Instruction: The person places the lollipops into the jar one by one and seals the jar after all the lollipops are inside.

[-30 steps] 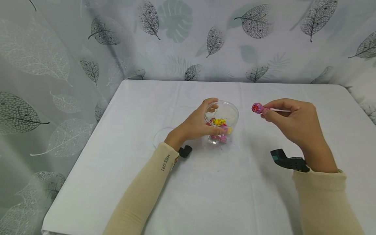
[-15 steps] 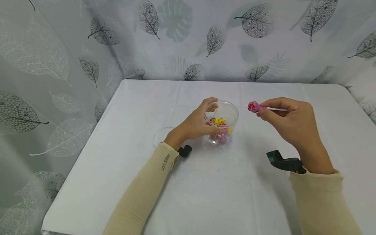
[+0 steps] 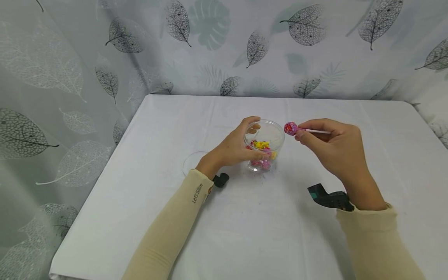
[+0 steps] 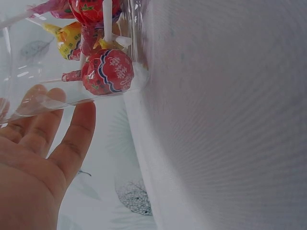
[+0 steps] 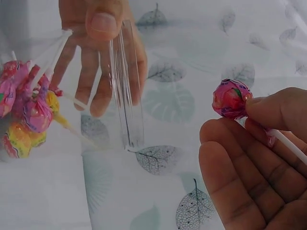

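Note:
A clear plastic jar (image 3: 273,134) stands on the white table with its mouth uncovered. Several wrapped lollipops (image 3: 261,145) in red, pink and yellow lie inside it; a red one (image 4: 109,72) shows through the wall in the left wrist view. My left hand (image 3: 236,146) grips the jar from the left, thumb in front and fingers behind. Just right of the rim, my right hand (image 3: 334,146) pinches a pink lollipop (image 3: 291,128) between thumb and index finger near its head. Its white stick points right, and the head is close to the rim in the head view.
A clear round lid (image 3: 190,161) lies on the table (image 3: 217,233) left of the jar, partly behind the left wrist. A leaf-print curtain (image 3: 206,66) hangs along the table's back and left sides. Each wrist wears a dark camera mount (image 3: 330,197).
My right hand has moved left with the lollipop, bringing it from well right of the jar to beside the rim. The left hand and jar have stayed in place.

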{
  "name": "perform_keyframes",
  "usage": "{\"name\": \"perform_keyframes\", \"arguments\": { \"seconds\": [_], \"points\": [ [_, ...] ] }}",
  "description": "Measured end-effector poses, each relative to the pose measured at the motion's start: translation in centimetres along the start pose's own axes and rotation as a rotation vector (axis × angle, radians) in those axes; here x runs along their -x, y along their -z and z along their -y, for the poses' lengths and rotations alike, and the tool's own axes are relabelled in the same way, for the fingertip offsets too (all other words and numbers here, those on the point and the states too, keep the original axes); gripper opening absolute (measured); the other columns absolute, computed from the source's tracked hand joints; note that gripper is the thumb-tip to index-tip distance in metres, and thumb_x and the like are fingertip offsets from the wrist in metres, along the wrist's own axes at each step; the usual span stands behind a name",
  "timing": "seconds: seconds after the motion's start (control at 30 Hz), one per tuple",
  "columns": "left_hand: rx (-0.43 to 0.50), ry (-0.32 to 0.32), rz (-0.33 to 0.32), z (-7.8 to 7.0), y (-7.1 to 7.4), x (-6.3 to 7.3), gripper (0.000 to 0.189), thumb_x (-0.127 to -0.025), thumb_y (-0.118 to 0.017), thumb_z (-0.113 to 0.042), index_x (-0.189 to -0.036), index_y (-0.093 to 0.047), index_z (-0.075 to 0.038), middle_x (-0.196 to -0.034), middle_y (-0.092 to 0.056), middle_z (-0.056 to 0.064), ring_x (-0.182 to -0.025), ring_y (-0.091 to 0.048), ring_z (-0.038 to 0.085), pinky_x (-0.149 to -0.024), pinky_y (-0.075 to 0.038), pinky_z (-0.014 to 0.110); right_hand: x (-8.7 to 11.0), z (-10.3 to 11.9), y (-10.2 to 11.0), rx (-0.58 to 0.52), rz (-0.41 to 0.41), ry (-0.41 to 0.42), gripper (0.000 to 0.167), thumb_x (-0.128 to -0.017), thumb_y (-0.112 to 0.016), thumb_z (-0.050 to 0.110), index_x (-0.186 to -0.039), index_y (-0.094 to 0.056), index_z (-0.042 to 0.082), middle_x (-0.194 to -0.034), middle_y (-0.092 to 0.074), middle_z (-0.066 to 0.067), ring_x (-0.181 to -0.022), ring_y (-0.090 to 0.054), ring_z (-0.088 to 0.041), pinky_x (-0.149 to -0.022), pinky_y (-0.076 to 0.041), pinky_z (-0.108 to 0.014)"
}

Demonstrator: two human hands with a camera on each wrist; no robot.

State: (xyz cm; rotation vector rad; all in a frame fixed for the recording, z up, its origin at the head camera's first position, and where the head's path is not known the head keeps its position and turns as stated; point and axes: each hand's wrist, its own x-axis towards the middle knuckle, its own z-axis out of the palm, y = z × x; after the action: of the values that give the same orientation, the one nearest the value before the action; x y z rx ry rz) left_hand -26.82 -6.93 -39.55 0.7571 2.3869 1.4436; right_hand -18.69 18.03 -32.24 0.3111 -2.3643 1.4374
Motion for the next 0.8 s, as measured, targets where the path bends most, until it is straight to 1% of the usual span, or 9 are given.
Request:
{"name": "perform_keyframes", "arguments": {
  "seconds": [0.2,0.33,0.43,0.6,0.8],
  "points": [
    [0.015,0.026,0.003,-0.1,0.0,0.0,0.101,-0.080,-0.090,-0.044,-0.158,-0.026,-0.038,-0.154,-0.044,-0.012,-0.144,-0.041,0.009,-0.116,-0.039,0.054,0.2,0.2,-0.7,-0.008,0.020,-0.010,0.014,-0.093,-0.076,0.006,-0.106,-0.080,0.002,-0.091,-0.076,0.017,-0.077,-0.075,0.000,-0.072,-0.054,-0.013],
    [0.017,0.015,0.000,-0.1,0.0,0.0,0.102,-0.080,-0.090,-0.043,-0.158,-0.025,-0.036,-0.154,-0.044,-0.011,-0.144,-0.041,0.009,-0.115,-0.040,0.051,0.2,0.2,-1.0,-0.001,0.024,0.005,0.014,-0.093,-0.075,0.006,-0.106,-0.080,0.003,-0.093,-0.076,0.017,-0.078,-0.074,0.001,-0.072,-0.054,-0.013],
    [0.013,0.001,-0.005,0.0,-0.1,0.0,0.102,-0.081,-0.090,-0.041,-0.159,-0.026,-0.034,-0.155,-0.045,-0.008,-0.144,-0.041,0.010,-0.116,-0.040,0.050,0.3,0.2,-1.3,0.011,0.036,0.018,0.013,-0.093,-0.076,0.006,-0.105,-0.080,0.004,-0.093,-0.076,0.014,-0.078,-0.074,0.001,-0.072,-0.054,-0.013],
    [0.002,-0.011,-0.005,-0.1,-0.1,0.0,0.101,-0.081,-0.090,-0.040,-0.159,-0.025,-0.033,-0.156,-0.045,-0.006,-0.145,-0.042,0.011,-0.116,-0.039,0.051,0.4,0.4,-1.6,0.027,0.047,0.044,0.012,-0.093,-0.076,0.005,-0.103,-0.080,0.003,-0.093,-0.078,0.003,-0.076,-0.074,0.001,-0.071,-0.055,-0.013],
    [0.001,-0.014,-0.006,-0.1,-0.1,0.0,0.101,-0.082,-0.090,-0.039,-0.159,-0.025,-0.033,-0.155,-0.045,-0.006,-0.145,-0.042,0.013,-0.115,-0.041,0.050,0.3,0.3,-1.9,0.044,0.058,0.063,0.011,-0.093,-0.075,0.003,-0.103,-0.080,0.002,-0.095,-0.079,-0.012,-0.077,-0.073,0.003,-0.072,-0.055,-0.012]
  ]
}}
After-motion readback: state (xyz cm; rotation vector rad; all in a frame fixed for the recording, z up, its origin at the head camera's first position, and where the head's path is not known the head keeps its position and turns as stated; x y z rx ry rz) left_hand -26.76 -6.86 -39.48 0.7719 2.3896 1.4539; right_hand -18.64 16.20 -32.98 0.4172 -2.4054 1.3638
